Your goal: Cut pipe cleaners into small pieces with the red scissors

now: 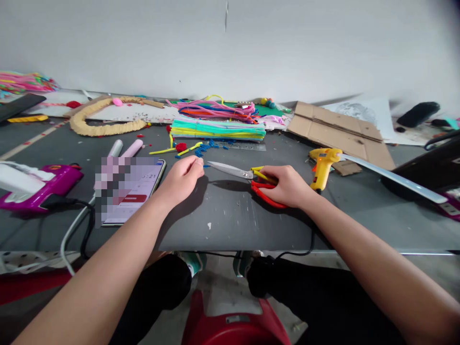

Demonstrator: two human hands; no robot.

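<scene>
Scissors [230, 169] with one yellow and one red handle are in my right hand [285, 184], fingers wrapped round the handles. Their blades look closed and point left, toward my left hand [183, 178]. That hand is closed in a pinch, and a short blue end of pipe cleaner [206, 166] shows at its fingertips, just short of the blade tips. Small cut blue pieces [205, 148] lie scattered on the table behind it. Beside them are a red pom-pom [181, 147] and a bent yellow pipe cleaner [190, 149].
Bundled pipe cleaners [217, 129] lie at the back, near a beige wrapped ring [108, 129]. A phone [138, 191] and a purple power strip [61, 187] are at left. To the right are a yellow glue gun [323, 165], its cord, and cardboard [338, 129].
</scene>
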